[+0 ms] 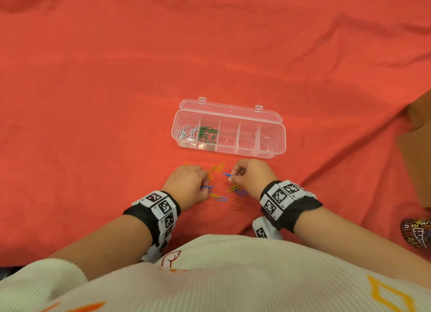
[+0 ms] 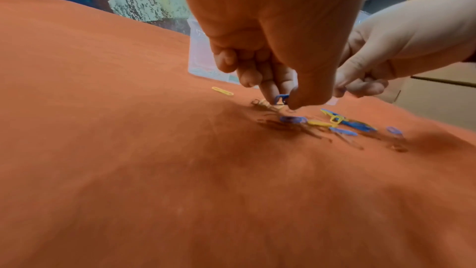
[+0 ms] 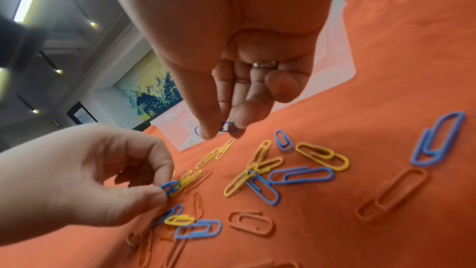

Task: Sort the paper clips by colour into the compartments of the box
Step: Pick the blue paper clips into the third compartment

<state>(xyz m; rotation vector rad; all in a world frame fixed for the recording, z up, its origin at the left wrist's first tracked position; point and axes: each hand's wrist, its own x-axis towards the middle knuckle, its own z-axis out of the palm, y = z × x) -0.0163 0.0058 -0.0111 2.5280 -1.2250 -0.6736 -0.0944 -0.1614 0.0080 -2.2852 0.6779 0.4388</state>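
Both hands, L [image 1: 189, 181] & R [image 1: 250, 173], each pinch a blue clip just before the box [image 1: 277, 134], whose empty compartments lie nearer the R hand.

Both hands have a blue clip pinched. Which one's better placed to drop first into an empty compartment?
Probably right. The right hand holds its blue clip nearer the box, whose three empty compartments lie toward its side. The left hand, pinching another blue clip, sits below the filled white and green compartments.

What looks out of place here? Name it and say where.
Nothing stands out. The box lies open with white clips and green clips in separate compartments; each hand, left hand and right hand, pinches a blue clip.
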